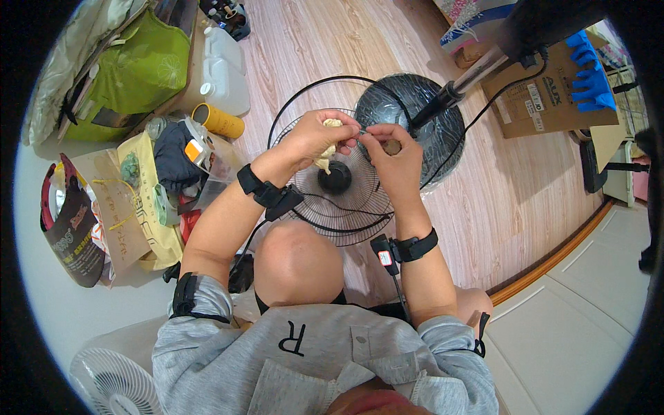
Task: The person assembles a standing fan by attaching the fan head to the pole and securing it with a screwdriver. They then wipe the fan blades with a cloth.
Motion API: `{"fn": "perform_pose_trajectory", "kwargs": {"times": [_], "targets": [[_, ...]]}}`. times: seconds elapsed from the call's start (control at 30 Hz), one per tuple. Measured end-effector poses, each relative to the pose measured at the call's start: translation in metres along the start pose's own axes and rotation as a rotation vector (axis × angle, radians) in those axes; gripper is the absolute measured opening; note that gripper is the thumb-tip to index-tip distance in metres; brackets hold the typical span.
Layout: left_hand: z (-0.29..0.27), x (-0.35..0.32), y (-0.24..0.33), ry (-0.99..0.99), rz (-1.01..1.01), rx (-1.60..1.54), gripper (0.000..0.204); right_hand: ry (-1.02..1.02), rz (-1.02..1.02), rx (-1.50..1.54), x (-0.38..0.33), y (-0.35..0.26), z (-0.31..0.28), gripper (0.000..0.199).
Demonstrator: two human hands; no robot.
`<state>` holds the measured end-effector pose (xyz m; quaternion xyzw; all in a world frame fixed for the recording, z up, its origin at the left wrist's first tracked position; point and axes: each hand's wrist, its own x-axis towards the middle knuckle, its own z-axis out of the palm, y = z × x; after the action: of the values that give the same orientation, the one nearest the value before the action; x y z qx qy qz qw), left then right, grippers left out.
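Observation:
Above a round wire fan grille (360, 200) with a black hub (335, 178), my two hands meet fingertip to fingertip. My left hand (311, 138) is closed round a crumpled cream-coloured cloth or tissue (325, 160), part of which hangs below the fingers. In a pinch, my right hand (400, 158) touches the left fingertips; a small dark thing shows between them, too small to name. A brownish round shape (391, 146) shows by the right palm. Behind the right hand stands a round black fan base (443, 149) in clear plastic, with a pole (443, 100) rising from it.
A black cable (304, 86) loops round the grille. Left stand paper bags (117, 221), a yellow can (218, 120), white jugs (227, 83) and a green bag (149, 69). A cardboard box (526, 104) stands right, near white cabinets (574, 297). Another fan (114, 384) is lower left.

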<state>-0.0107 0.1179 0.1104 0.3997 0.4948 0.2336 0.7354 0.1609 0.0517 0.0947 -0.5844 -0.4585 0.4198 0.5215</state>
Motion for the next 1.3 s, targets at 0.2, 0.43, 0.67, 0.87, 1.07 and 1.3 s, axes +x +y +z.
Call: {"fn": "perform_pose_trajectory", "kwargs": {"times": [0.2,0.43,0.67,0.87,1.07,1.3], "targets": [[0.004,-0.006,0.002,-0.049,0.043,0.029,0.016,0.025,0.111,-0.09,0.0,0.0,-0.003,0.012],[0.001,-0.004,0.002,-0.014,0.032,-0.035,0.017,0.012,-0.032,-0.015,-0.002,-0.003,-0.001,0.015],[0.0,-0.006,0.001,0.001,0.014,-0.035,0.018,0.019,-0.117,-0.076,-0.005,0.0,0.001,0.017],[-0.002,-0.006,0.0,0.002,0.006,-0.033,0.019,0.024,-0.077,-0.043,-0.005,0.006,0.003,0.015],[-0.005,-0.008,0.0,-0.01,0.01,-0.016,0.017,-0.021,-0.069,-0.153,-0.008,-0.001,0.001,0.016],[-0.006,-0.009,0.0,-0.005,-0.003,-0.012,0.017,-0.016,-0.129,-0.117,-0.009,-0.006,0.003,0.017]]}}
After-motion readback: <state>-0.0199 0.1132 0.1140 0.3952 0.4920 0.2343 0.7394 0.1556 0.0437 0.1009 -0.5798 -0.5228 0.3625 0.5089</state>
